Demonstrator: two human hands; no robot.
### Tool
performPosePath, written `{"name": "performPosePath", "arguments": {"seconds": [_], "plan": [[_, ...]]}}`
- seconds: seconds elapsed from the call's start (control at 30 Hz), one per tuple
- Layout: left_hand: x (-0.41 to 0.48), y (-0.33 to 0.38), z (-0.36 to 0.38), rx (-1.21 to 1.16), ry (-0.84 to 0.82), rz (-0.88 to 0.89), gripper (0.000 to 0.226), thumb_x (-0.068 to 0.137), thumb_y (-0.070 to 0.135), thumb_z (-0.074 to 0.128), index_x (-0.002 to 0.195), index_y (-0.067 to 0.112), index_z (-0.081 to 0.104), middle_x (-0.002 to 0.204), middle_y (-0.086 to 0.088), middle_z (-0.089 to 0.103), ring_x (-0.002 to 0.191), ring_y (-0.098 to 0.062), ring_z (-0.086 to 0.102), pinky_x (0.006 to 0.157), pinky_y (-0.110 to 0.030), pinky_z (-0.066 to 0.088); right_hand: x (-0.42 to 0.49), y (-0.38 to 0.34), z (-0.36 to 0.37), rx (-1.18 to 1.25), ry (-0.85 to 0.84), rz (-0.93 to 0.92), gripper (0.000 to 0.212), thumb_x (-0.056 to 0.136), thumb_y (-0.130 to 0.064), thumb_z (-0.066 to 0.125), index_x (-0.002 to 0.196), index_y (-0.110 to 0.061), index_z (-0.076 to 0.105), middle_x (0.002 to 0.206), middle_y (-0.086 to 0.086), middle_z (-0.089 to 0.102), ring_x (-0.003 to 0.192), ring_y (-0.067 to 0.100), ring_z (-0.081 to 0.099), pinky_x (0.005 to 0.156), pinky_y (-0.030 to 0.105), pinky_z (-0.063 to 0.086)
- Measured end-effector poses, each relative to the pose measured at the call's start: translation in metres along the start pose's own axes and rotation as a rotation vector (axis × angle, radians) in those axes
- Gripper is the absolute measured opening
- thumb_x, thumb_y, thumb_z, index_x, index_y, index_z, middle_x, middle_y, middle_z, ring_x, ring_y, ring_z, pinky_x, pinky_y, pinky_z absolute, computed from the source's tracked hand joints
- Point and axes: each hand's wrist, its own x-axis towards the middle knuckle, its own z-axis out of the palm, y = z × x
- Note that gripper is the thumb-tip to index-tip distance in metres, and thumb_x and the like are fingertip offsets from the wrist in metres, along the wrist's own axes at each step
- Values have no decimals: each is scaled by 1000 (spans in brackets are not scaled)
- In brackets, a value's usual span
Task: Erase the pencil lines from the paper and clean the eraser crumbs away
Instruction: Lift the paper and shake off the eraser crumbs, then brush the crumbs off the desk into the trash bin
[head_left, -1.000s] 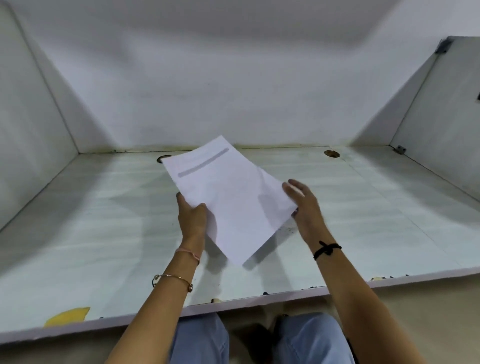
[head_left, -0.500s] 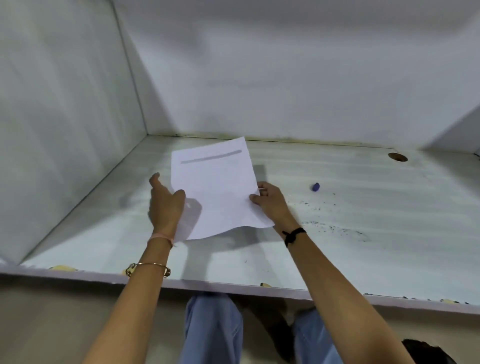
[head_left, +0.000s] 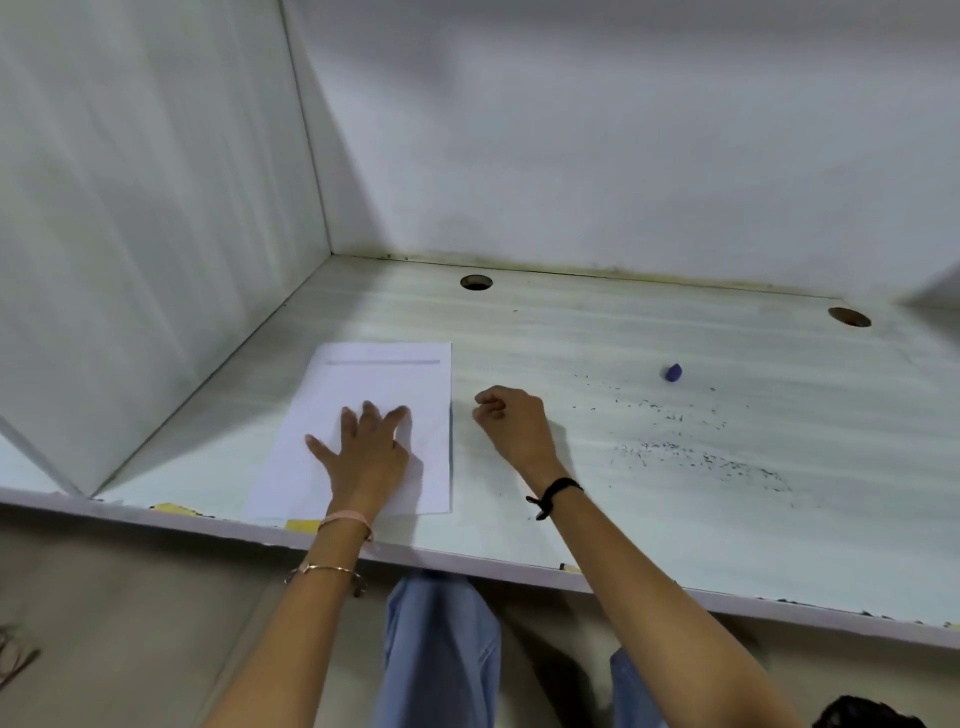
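Status, judged from the layout: erasing apparently finished or nearly so; cleanup only partly done.

Paper (head_left: 374, 384): flat on the desk (head_left: 571, 338), left part, beside the left wall, bottom edge close to the front lip. Held down by the left hand (head_left: 363, 452), fingers straight and spread, palm on the lower middle of the sheet, gripping nothing.

Right hand (head_left: 511, 421): resting on the desk just right of the sheet's right edge, fingers curled in, nothing visible inside them. Apparently clear of the paper.

Sheet surface: white, smooth, no visible crumbs on it. One faint grey band (head_left: 382, 362) across the top; impossible to say whether leftover pencil or a printed mark. No other lines made out.

Eraser (head_left: 673, 372): small, blue-violet, well apart to the right, untouched.

Crumbs (head_left: 701, 457): dark specks scattered over the desk to the right of the right hand, below the eraser and on toward the front edge. Not yet cleared.

Left to do, by estimate: check the grey band, erase if pencil, then sweep the specks off the desk.
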Motion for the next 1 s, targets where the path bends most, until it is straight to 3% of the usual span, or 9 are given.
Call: {"name": "performPosePath", "arguments": {"seconds": [0.17, 0.33, 0.47, 0.6, 0.73, 0.83, 0.9, 1.0], "plan": [[-1, 6, 1, -50, 11, 0, 50, 102, 15, 32, 147, 38, 34, 161, -6, 17, 151, -25, 5, 111, -70, -2, 2, 18, -17, -108, -18, -45, 18, 85, 2, 60, 97, -2, 73, 102, 10, 73, 95, 19, 66, 69, -6, 36], [-4, 20, 7, -55, 73, 48, 48, 104, 19, 30, 149, 35, 32, 163, -5, 16, 151, -23, 4, 111, -68, -4, -1, 19, -34, 22, -18, -6, 13, 84, -2, 65, 93, -5, 74, 96, 6, 73, 81, 8, 62, 69, -3, 41], [-4, 36, 10, -122, 65, 104, 43, 105, 26, 32, 147, 30, 38, 159, 0, 28, 150, -20, 13, 115, -64, 1, -6, 24, -51, 65, 3, -12, 11, 84, -3, 66, 92, -6, 74, 89, 2, 71, 76, 7, 62, 69, 2, 45], [-4, 54, 13, -171, 19, 140, 40, 102, 25, 35, 141, 26, 45, 152, 3, 41, 145, -16, 27, 116, -58, 7, -12, 30, -70, 129, -1, 28, 10, 85, -5, 67, 91, -7, 74, 77, -3, 68, 67, 5, 62, 72, 17, 53], [-8, 70, 13, -198, 53, 113, 42, 102, 26, 38, 143, 26, 43, 154, 1, 37, 144, -20, 28, 116, -59, 3, -25, 31, -93, 178, 59, 17, 9, 85, -6, 67, 91, -7, 74, 73, -6, 67, 65, 7, 62, 69, 15, 51], [-15, 97, 9, -372, 133, 216, 37, 100, 23, 44, 137, 23, 52, 143, -1, 51, 131, -24, 47, 117, -49, 19, -36, 33, -118, 234, 128, 31, 11, 85, -6, 67, 93, -8, 74, 80, 3, 70, 72, 14, 65, 78, 21, 55], [-25, 127, 6, -548, 136, 329, 29, 99, 20, 48, 124, 23, 61, 128, 3, 63, 117, -19, 58, 101, -35, 40, -48, 37, -136, 265, 173, 47, 11, 85, -5, 66, 93, -8, 74, 85, 8, 72, 76, 16, 66, 81, 24, 56], [-44, 179, 9, -708, 78, 462, 19, 97, 18, 53, 106, 24, 68, 107, 9, 71, 100, -11, 65, 78, -24, 45, -71, 44, -167, 279, 262, 75, 12, 86, -4, 64, 94, -4, 73, 87, 11, 71, 76, 14, 66, 75, 19, 55]]}}
